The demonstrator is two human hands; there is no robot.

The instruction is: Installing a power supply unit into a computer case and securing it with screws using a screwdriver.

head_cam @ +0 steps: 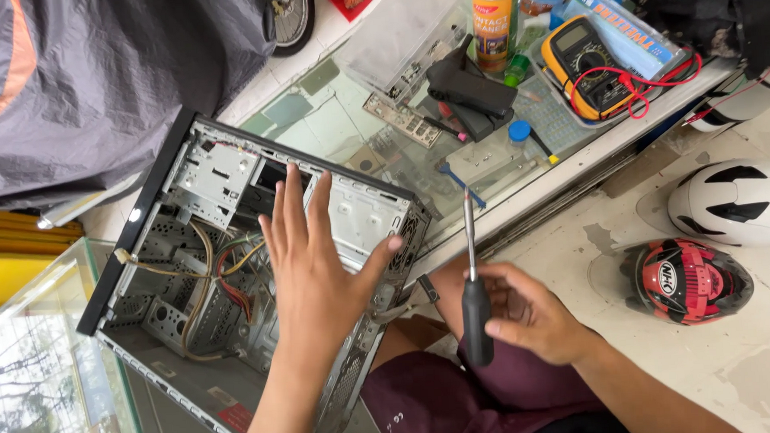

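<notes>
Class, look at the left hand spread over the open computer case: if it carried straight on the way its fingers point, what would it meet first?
The left hand points up the picture, so it would probably meet the metal drive bay inside the computer case first. Depth is unclear, so the hand may pass just above it.

The computer case is dull perforated bare metal, the screwdriver has a shiny steel shaft and matt black plastic handle.
</notes>
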